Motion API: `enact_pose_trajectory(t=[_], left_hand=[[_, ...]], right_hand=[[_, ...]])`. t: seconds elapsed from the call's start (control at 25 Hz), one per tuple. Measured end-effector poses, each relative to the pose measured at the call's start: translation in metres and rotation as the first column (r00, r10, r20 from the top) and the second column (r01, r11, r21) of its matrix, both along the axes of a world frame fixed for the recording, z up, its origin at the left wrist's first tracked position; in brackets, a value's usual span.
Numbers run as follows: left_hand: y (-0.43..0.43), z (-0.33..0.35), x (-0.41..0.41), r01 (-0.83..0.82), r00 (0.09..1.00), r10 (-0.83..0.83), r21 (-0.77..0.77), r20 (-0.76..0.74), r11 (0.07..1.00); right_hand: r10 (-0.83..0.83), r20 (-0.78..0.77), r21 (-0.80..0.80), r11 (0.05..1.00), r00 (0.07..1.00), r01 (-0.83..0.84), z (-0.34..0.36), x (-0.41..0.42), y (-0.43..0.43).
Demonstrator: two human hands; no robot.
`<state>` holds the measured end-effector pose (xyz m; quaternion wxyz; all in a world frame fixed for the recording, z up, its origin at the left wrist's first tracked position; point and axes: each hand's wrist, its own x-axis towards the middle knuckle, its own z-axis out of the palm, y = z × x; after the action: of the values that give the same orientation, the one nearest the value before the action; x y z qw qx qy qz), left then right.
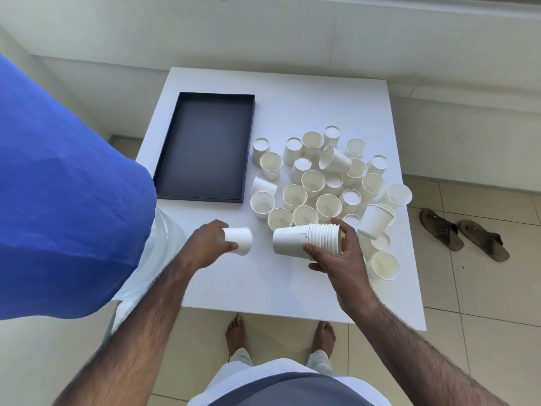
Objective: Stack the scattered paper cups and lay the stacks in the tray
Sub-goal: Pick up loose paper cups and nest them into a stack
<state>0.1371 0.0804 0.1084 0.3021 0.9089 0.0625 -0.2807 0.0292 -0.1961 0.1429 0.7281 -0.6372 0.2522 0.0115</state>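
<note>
My right hand (339,259) grips a stack of several nested white paper cups (298,239), held sideways above the table with its base pointing left. My left hand (209,244) holds a single white paper cup (238,241) on its side, mouth facing right toward the stack, a short gap apart. Many loose white cups (322,183) lie scattered over the right half of the white table (263,282), some upright, some upside down, some tipped over. The dark rectangular tray (205,148) sits at the left of the table with nothing in it.
A blue cloth-covered shape (58,200) fills the left of the view and overlaps the table's near-left corner. A pair of brown sandals (465,238) lies on the tiled floor right of the table. My bare feet (281,335) stand at the table's near edge.
</note>
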Motion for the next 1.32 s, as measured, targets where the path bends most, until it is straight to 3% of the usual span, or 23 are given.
enact_pose_trajectory(t=[0.08,0.2,0.32,0.44,0.52,0.6,0.68,0.76,0.84,0.96,1.08,1.16,1.24,1.32], left_hand=[[-0.002,0.006,-0.019,-0.116,0.989,0.086,-0.263,-0.123,0.958],[-0.007,0.011,-0.041,-0.302,0.937,0.138,-0.548,-0.32,0.78],[-0.014,0.014,-0.055,-0.423,0.887,0.12,-0.679,-0.446,0.6],[-0.024,0.016,-0.065,-0.433,0.872,0.044,-0.727,-0.487,0.533],[-0.033,0.019,-0.071,-0.381,0.882,-0.018,-0.737,-0.47,0.558],[-0.044,0.026,-0.073,-0.24,0.911,-0.101,-0.714,-0.399,0.658],[-0.056,0.036,-0.075,0.004,0.946,-0.193,-0.584,-0.262,0.811],[-0.07,0.045,-0.078,0.213,0.952,-0.28,-0.393,-0.121,0.895],[-0.082,0.049,-0.084,0.299,0.945,-0.326,-0.313,-0.036,0.901],[-0.088,0.046,-0.091,0.291,0.953,-0.301,-0.403,0.041,0.868],[-0.088,0.04,-0.096,0.245,0.97,-0.21,-0.464,0.127,0.851],[-0.09,0.038,-0.099,0.223,0.97,-0.151,-0.448,0.192,0.866],[-0.092,0.039,-0.102,0.206,0.965,-0.109,-0.428,0.24,0.88],[-0.094,0.04,-0.104,0.201,0.959,-0.083,-0.443,0.273,0.874]], right_hand=[[-0.009,0.004,-0.001,1.0,1.0,0.009,0.0,-0.002,-0.003],[-0.016,-0.003,-0.017,1.0,1.0,0.016,0.0,-0.007,-0.007],[-0.003,-0.024,-0.033,0.999,1.0,0.002,-0.001,-0.012,-0.011],[0.057,-0.047,-0.024,0.998,0.997,-0.059,0.003,-0.019,-0.011],[0.12,-0.072,0.0,0.993,0.99,-0.12,0.005,-0.022,-0.009],[0.181,-0.089,0.032,0.983,0.98,-0.179,0.008,-0.025,-0.006],[0.237,-0.102,0.026,0.971,0.966,-0.236,0.011,-0.027,0.0],[0.285,-0.119,-0.01,0.958,0.951,-0.288,0.014,-0.028,0.006],[0.334,-0.14,-0.073,0.935,0.932,-0.347,0.015,-0.029,0.012],[0.423,-0.16,-0.111,0.89,0.892,-0.442,0.017,-0.029,0.012],[0.327,-0.104,-0.014,0.944,0.939,-0.33,0.025,-0.015,-0.012],[0.106,-0.061,-0.255,0.96,0.993,-0.118,0.017,0.004,-0.046],[-0.076,-0.138,-0.578,0.816,0.988,-0.018,0.003,0.028,-0.089],[-0.158,-0.285,-0.73,0.675,0.945,-0.108,-0.014,0.046,-0.129]])
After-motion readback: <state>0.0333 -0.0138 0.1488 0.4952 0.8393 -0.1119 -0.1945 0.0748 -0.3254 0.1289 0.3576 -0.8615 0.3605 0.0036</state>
